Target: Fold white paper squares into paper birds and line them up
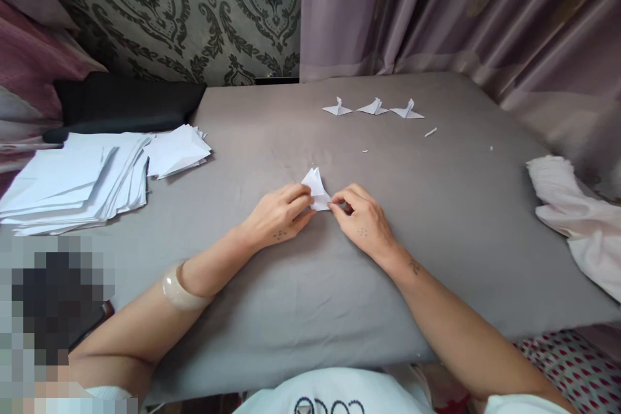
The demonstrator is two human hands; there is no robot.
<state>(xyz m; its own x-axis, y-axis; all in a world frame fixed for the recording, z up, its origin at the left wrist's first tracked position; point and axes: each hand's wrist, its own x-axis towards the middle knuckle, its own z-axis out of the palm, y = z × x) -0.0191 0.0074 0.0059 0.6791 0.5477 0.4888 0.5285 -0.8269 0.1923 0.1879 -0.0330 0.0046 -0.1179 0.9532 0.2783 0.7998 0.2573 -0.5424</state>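
Note:
A small folded piece of white paper [317,191] is held between my two hands over the middle of the grey-covered table [272,291]. My left hand [284,213] grips its left side, the fingers closed around the edge. With thumb and index finger, my right hand [361,217] pinches the lower right corner. Pointed tips stand up at the paper's top, and part of its left side is hidden behind my left fingers.
Three folded white paper birds [372,107] stand in a row at the back. Stacked white sheets [72,181] and smaller paper squares [179,150] lie at left, before a black cushion-like object [130,103]. A paper scrap [431,132] lies right of centre; pale cloth [577,220] bunches at right.

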